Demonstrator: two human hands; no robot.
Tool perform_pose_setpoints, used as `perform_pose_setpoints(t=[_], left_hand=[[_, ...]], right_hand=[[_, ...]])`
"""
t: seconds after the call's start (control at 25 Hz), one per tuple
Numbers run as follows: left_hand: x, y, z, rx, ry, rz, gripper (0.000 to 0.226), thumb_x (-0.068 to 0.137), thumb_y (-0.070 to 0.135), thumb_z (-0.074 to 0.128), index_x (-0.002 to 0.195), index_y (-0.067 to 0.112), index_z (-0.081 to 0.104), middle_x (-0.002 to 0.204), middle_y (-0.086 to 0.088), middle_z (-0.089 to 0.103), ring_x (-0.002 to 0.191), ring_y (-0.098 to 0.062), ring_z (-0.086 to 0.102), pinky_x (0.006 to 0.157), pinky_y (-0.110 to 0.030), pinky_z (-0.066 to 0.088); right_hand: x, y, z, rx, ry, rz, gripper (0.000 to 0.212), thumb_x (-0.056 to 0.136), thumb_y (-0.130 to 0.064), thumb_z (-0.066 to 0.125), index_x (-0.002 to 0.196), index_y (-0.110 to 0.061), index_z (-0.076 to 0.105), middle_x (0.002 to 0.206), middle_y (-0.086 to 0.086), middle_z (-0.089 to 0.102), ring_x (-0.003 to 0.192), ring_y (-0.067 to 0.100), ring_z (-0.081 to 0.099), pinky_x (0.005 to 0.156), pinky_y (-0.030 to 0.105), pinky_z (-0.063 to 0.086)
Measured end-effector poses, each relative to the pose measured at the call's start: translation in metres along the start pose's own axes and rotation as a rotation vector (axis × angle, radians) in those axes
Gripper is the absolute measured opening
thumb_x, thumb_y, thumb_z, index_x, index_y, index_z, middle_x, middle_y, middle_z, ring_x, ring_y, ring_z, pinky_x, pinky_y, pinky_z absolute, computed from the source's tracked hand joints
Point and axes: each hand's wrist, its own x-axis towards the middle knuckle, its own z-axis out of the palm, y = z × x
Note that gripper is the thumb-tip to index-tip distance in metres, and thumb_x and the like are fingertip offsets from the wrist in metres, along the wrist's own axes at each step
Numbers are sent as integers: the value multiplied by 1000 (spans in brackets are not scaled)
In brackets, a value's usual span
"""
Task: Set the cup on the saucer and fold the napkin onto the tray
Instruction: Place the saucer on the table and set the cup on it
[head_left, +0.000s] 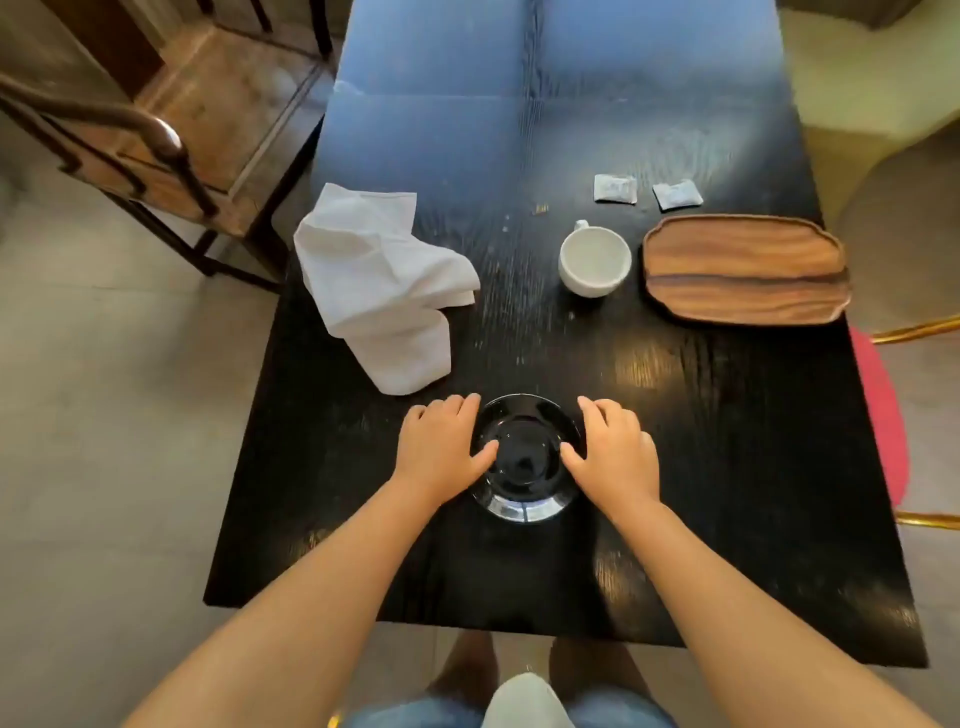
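A glossy black saucer (525, 462) lies on the dark table near its front edge. My left hand (441, 444) holds the saucer's left rim, thumb resting on top of it. On the opposite rim my right hand (613, 447) holds it the same way. An empty white cup (595, 261) stands upright further back, handle pointing away from me. Just right of the cup lies a bare wooden tray (745, 270). A crumpled white napkin (384, 286) is spread at the table's left side.
Two small white sachets (615, 188) (677, 194) lie behind the cup and tray. The black table (701, 467) has a wooden chair (130, 130) off its left side and a red-cushioned seat (883, 415) by its right edge.
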Motion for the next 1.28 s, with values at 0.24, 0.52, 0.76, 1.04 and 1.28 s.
perform_pose_setpoints(t=[0.24,0.52,0.76,1.04,1.28], left_hand=[[-12,-1,22,9,-118,-67,77,82,46,58,144,15,24,128,-3,53,112,-22,52,82,-35,46],[-12,28,20,-472,-135,-374,71,85,10,59,145,20,22,130,-8,45,103,-18,55,78,-25,43],[1,87,12,-745,6,-463,64,86,1,55,142,19,31,105,7,51,80,-10,56,83,-21,49],[46,197,36,-894,51,-435,42,84,2,56,124,15,56,112,-3,63,70,-10,63,68,-11,46],[80,268,71,-1013,-23,-371,43,82,0,56,121,17,58,110,-3,61,75,-12,65,77,-39,58]], right_hand=[[-10,9,22,25,-98,34,68,84,-33,61,141,-15,29,132,5,47,121,22,43,89,35,48],[-6,6,21,475,-153,178,54,85,-7,55,134,-21,37,115,4,50,96,19,55,77,29,46],[0,71,-13,696,-73,191,55,82,2,48,129,-24,46,103,-3,50,84,12,49,87,32,47],[6,198,-52,763,17,278,53,82,1,52,128,-26,51,98,-1,54,63,9,47,61,8,39],[6,290,-53,783,84,338,54,79,5,55,125,-24,55,94,2,56,59,9,44,62,12,40]])
